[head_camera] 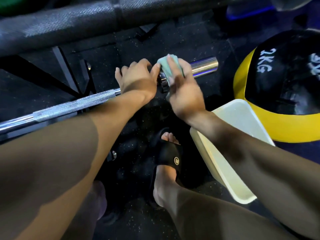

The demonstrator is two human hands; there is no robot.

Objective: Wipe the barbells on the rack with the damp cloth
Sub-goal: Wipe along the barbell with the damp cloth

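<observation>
A chrome barbell [72, 105] runs low across the view from the left edge up to its smooth sleeve end at the right. My left hand [136, 78] grips the bar just inside the collar. My right hand [183, 90] holds a pale green cloth [167, 66] wrapped over the bar at the collar, where the sleeve begins. The collar is partly hidden by the cloth and my fingers.
A cream plastic tub [240, 122] stands on the dark rubber floor under my right forearm. A black and yellow ball marked 2KG [280, 94] lies at the right. A padded black bench [69, 23] crosses the top. My sandalled foot [168, 163] is below the bar.
</observation>
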